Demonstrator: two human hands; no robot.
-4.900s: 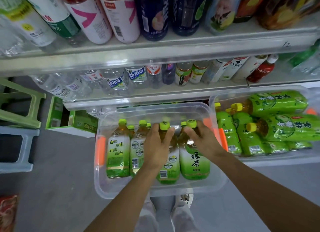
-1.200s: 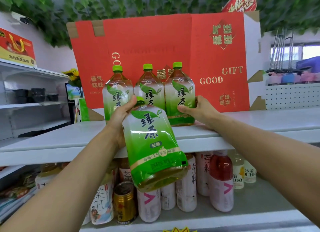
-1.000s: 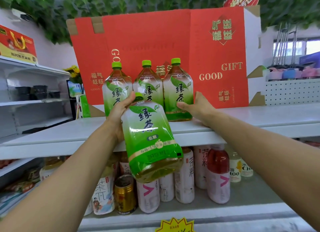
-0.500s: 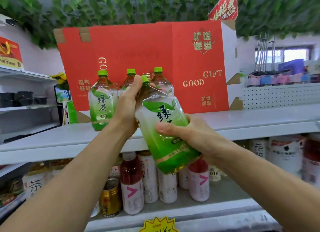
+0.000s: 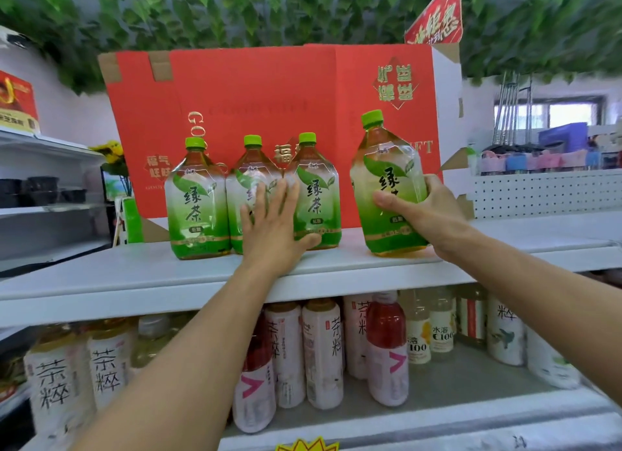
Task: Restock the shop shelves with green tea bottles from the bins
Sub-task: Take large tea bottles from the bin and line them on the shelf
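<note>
White top shelf (image 5: pixel 101 275), before a red gift carton (image 5: pixel 269 90), carries three green tea bottles (image 5: pixel 198 201). Left hand (image 5: pixel 272 228), fingers straight, now presses the row. Fourth green tea bottle (image 5: pixel 387 181), airborne a moment ago, stands rightmost, gripped by the right hand (image 5: pixel 427 211); release remains.

— The left hand (image 5: pixel 274 225)?
— Arm stretched forward and up, palm flat, fingers straight and slightly spread, pointing up.
— And the right hand (image 5: pixel 427 211)?
— Arm out too, with fingers and thumb curled round a bottle (image 5: pixel 387 168).
</note>
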